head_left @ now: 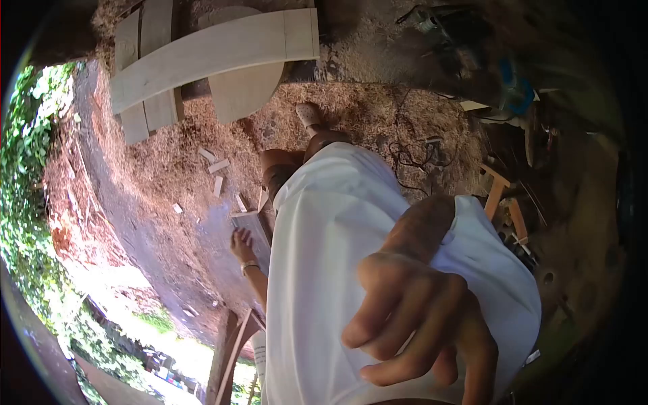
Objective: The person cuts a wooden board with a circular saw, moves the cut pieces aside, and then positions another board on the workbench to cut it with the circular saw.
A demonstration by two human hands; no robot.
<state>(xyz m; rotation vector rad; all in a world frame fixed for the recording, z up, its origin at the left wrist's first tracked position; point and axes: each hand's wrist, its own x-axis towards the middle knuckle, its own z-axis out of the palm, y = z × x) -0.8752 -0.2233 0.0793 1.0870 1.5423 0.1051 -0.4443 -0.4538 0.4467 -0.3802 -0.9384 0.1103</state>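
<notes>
My right hand (425, 317) is raised close to the camera, in front of the white shirt (331, 270). Its fingers are loosely bent and apart, and nothing shows between them. Lower down on the left, my left hand (241, 246), with a band around the wrist, hangs beside my body with its fingers apart and holds nothing visible. Nearest to it is a grey-topped wooden piece (253, 224), which the hand partly overlaps in this view. Beyond my feet, a long, slightly curved pale board (223, 54) lies across other planks (156, 40) and a rounded wooden panel (246, 91).
Shavings cover the ground, with small wood offcuts (219, 165) scattered at left. A cable (422, 154) lies at right, below a blue tool (516, 88). Wooden frame pieces (495, 192) stand on the right. A timber post (226, 354) rises at lower left, near greenery.
</notes>
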